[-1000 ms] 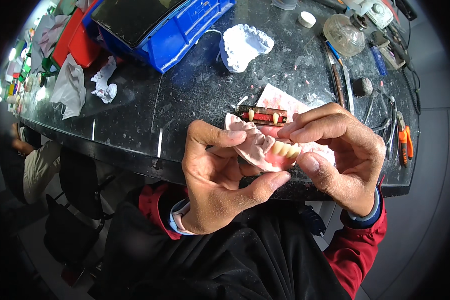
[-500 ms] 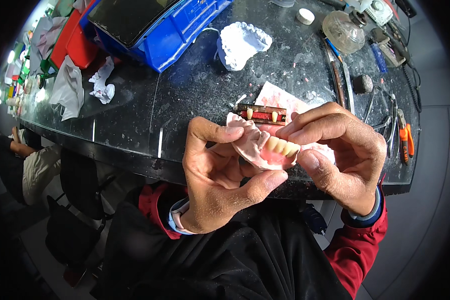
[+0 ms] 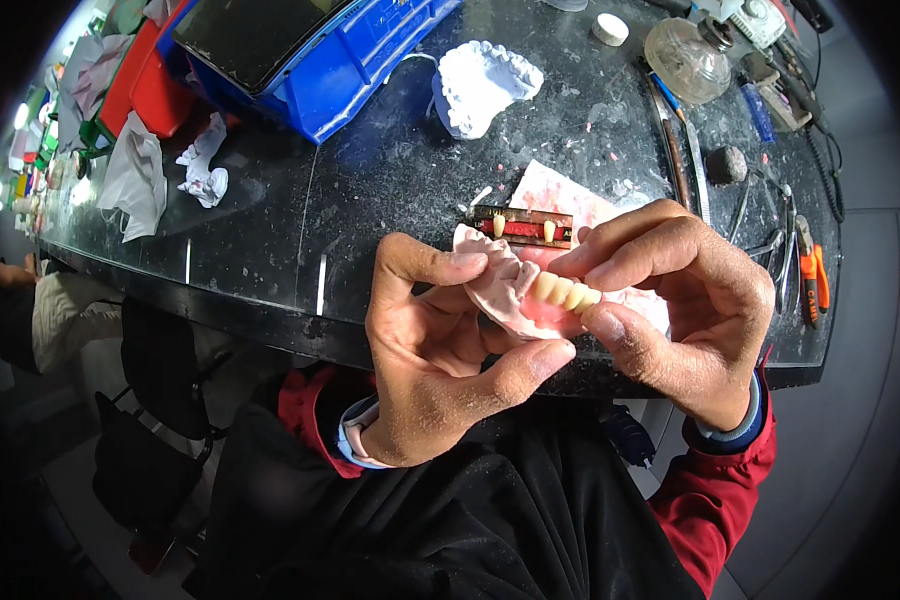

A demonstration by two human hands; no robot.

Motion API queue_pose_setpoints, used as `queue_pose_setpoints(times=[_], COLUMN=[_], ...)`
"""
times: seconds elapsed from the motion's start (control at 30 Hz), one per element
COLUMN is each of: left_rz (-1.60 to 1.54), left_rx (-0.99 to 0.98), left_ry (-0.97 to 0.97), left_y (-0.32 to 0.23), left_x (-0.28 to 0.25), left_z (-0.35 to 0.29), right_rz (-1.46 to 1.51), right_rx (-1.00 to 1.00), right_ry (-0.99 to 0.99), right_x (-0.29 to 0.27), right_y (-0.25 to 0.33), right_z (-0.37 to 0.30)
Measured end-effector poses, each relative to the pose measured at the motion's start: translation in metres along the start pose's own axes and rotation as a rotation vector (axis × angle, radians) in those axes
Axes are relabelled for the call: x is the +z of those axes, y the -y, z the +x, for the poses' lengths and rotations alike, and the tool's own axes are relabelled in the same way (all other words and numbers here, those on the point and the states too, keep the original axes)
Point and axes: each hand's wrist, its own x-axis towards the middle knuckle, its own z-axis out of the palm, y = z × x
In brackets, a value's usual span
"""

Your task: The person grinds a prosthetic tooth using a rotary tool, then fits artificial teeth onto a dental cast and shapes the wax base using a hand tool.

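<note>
My left hand (image 3: pixel 425 350) is closed around a pinkish plaster dental cast (image 3: pixel 495 285), thumb and fingers on its edges. A row of several yellowish artificial teeth (image 3: pixel 560 291) sits in pink wax (image 3: pixel 545 322) along the cast's right side. With thumb and fingertips, my right hand (image 3: pixel 690 290) grips the right end of that row; the exact contact is partly hidden. Just beyond the cast lies a dark tooth strip (image 3: pixel 523 228) with red wax, carrying two loose teeth. Under it is a pink-stained white paper (image 3: pixel 560 190).
A white plaster cast (image 3: pixel 482 88) lies farther back, beside a blue bin (image 3: pixel 360 75). Crumpled tissue (image 3: pixel 135 185) is at the left. On the right are a glass burner (image 3: pixel 688 60), a knife (image 3: pixel 675 150), metal tools and orange-handled pliers (image 3: pixel 812 275). A person's leg (image 3: pixel 65 310) shows far left.
My right thumb and fingertips have shifted slightly left, closing onto the end of the tooth row. My left hand and the cast stay put. The person at far left moved a little.
</note>
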Motion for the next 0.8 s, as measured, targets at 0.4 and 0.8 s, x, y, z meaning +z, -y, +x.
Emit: queue_pose_setpoints(times=[0.4, 0.8], left_rz=[0.111, 0.339], left_rx=[-0.072, -0.373], left_ry=[-0.072, -0.101], left_y=[-0.009, -0.061], left_x=[-0.005, -0.043], left_z=[-0.001, -0.002], right_rz=[-0.048, -0.234], right_rx=[0.004, 0.195], right_ry=[-0.021, -0.019], right_x=[0.002, 0.013], right_y=[0.005, 0.005], right_z=[0.002, 0.001])
